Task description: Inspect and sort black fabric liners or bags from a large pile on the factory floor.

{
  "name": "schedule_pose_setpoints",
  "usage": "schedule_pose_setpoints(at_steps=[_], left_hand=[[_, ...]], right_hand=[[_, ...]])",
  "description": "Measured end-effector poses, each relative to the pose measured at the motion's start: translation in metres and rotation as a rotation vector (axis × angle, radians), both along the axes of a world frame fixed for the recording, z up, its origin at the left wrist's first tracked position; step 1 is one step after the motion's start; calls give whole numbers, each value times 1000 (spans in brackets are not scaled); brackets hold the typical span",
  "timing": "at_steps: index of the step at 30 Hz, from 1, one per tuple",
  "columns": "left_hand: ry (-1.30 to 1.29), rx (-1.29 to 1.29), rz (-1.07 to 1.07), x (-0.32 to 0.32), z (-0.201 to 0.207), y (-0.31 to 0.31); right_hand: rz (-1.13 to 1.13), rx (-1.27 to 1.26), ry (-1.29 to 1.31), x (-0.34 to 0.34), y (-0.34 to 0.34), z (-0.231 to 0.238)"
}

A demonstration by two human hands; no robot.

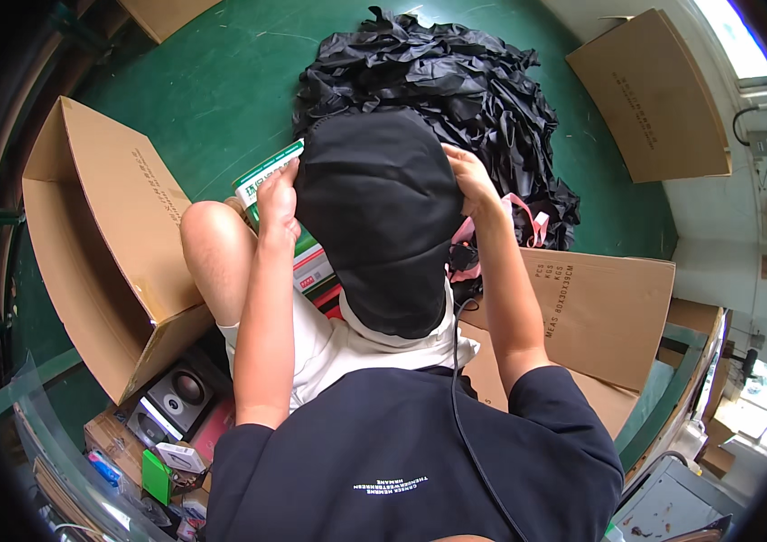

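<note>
A piece of black cloth (379,190), wide and rounded at the top and narrower below, is stretched in front of me. My left hand (277,206) is closed on its left edge, thumb upward. On the opposite edge, my right hand (472,181) grips the cloth, its fingertips partly behind it. The cloth's lower end hangs over my lap. Just beyond it lies a big crumpled heap of black cloth (438,68). A green and white printed box (266,173) shows behind my left hand, partly hidden. Pink straps (523,215) lie beside my right wrist.
An open cardboard box (121,208) stands at left, and another carton (596,312) sits by my right arm. A further carton (650,99) leans near the wall. A speaker (183,390) and small packages are at lower left. A black cable (460,397) runs down over my shirt.
</note>
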State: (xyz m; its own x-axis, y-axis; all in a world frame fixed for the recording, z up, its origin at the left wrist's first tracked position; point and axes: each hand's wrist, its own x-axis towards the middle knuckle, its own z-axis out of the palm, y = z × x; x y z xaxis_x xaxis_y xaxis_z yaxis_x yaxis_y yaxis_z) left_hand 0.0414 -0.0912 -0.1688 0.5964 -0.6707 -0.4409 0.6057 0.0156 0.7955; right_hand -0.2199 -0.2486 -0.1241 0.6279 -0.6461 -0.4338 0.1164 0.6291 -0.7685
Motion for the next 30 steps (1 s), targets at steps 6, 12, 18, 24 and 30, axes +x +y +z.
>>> schedule_pose_setpoints(at_steps=[6, 12, 18, 24, 30], left_hand=[[-80, -7, 61, -29, -11, 23], [-65, 82, 127, -40, -19, 26], [-306, 203, 165, -45, -38, 15], [-601, 409, 97, -52, -53, 13], [-630, 312, 125, -50, -59, 16]], right_hand=[[-159, -19, -67, -4, 29, -19], [-325, -148, 15, 0, 44, -36], [-382, -297, -2, 5, 46, -57], [-416, -391, -29, 7, 51, -73], [-429, -482, 158, 3, 53, -73]])
